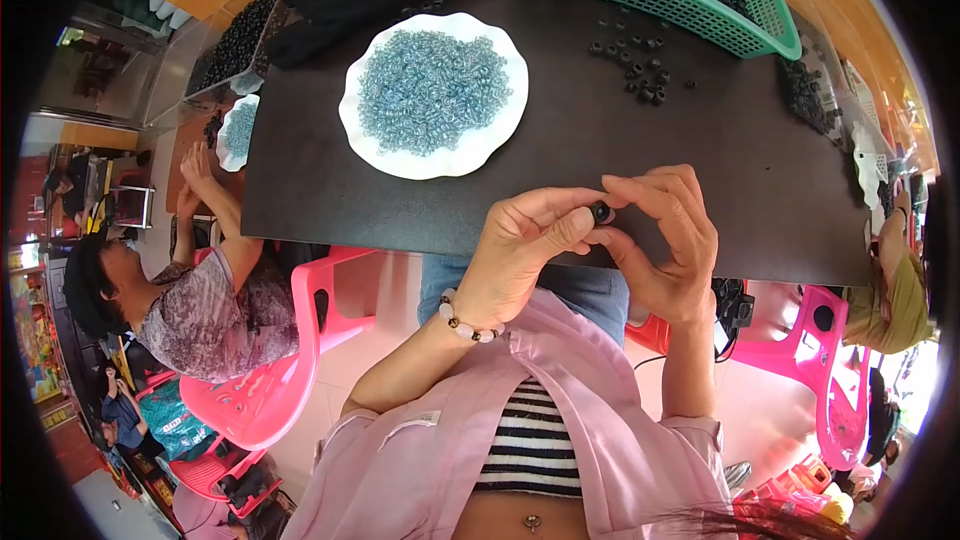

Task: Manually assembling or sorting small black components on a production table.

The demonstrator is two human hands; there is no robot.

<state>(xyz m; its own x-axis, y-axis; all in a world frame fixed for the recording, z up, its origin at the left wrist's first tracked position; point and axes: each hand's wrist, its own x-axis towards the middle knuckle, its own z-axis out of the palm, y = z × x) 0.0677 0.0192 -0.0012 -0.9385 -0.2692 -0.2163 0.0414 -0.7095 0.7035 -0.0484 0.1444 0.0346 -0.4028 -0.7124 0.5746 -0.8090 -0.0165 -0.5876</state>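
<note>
My left hand (520, 245) and my right hand (665, 240) meet at the near edge of a dark table (700, 160). Together their fingertips pinch one small black ring (601, 212). A beaded bracelet sits on my left wrist. Just beyond the hands, a white scalloped plate (365, 145) holds a heap of small pale-blue springs (432, 90). Several loose black rings (635, 65) lie on the table to the far right of the plate. A green plastic basket (690, 15) full of black rings stands at the far edge.
A person in a patterned top (200, 310) sits on a pink chair (270, 390) at my left, hands near a second white plate (238, 130). Another person's arm (890, 280) shows at the right. Trays of black rings (235, 40) flank the table. Another pink chair (820, 360) stands at the right.
</note>
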